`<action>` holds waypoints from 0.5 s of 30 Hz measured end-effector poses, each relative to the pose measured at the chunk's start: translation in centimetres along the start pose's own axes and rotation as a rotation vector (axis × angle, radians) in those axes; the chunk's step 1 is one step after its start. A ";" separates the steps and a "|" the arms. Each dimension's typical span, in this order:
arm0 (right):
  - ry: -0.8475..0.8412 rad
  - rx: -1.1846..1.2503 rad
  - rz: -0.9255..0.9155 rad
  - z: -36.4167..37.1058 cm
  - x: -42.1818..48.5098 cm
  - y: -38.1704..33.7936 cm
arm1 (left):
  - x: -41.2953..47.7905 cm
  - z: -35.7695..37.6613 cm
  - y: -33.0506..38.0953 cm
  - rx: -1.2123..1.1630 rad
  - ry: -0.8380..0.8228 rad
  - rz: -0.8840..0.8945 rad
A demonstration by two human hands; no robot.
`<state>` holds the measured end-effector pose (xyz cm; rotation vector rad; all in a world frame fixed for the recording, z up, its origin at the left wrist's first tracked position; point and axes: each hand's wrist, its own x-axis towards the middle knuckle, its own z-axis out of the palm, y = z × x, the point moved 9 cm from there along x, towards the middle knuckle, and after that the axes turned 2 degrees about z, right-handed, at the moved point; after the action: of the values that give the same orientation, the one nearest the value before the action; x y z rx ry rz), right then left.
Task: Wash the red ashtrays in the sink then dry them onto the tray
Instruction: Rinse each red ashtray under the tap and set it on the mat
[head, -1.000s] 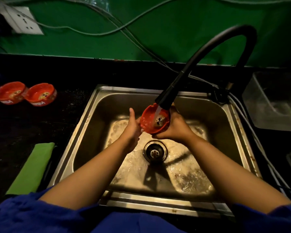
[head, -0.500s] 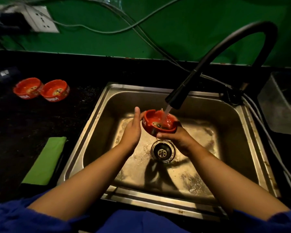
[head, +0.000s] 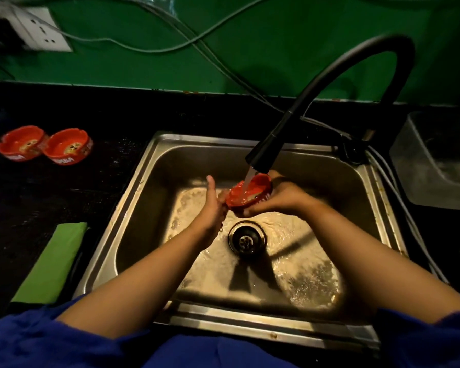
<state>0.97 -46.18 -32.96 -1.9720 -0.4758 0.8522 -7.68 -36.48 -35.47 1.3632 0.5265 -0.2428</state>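
Over the sink (head: 149,187), just above and behind the drain (head: 247,240), a red ashtray (head: 250,193) is tipped with its hollow facing up and left, glossy and wet. Water runs from the black tap (head: 260,158) straight into it. The right hand (head: 279,199) cups the ashtray from below and the right, fingers curled round its underside. The left hand (head: 213,205) stands edge-on at the ashtray's left side, thumb up and fingers straight, touching the rim; I cannot tell whether it grips.

Left of the sink, well apart from it on the black counter (head: 37,197), a second ashtray (head: 20,143) and a third ashtray (head: 68,146) sit upright, touching each other, with white lettering on their sides. A folded green cloth (head: 52,264) lies along the sink's left edge, nearer the person. Right of the sink stands a clear tub (head: 436,160), its contents too dim to make out. Behind the sink the wall (head: 250,49) is green, with a white socket (head: 41,34) to the upper left and loose cables (head: 170,46) draped across.

The sink floor is wet and shiny, with open basin all round the hands. The tap's arch rises over the sink's back right corner. Blue sleeves (head: 37,341) sit at the sink's front rim.
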 end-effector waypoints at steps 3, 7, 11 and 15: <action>-0.102 0.110 0.115 0.3 -1.1 1.6 | -0.6 -0.8 -0.7 0.049 0.082 0.013; -0.169 0.466 0.113 3.2 -1.5 3.2 | -1.4 -2.6 0.3 0.126 0.226 0.136; -0.064 0.643 0.037 5.4 0.0 4.3 | -2.0 -3.6 2.9 0.174 0.303 0.287; 0.143 0.479 -0.145 4.0 0.8 1.6 | -1.2 -4.7 4.1 0.175 0.328 0.302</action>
<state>-1.39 -44.13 -36.08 -1.5239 -0.2925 0.6552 -7.85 -31.22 -31.92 1.6438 0.5709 0.1891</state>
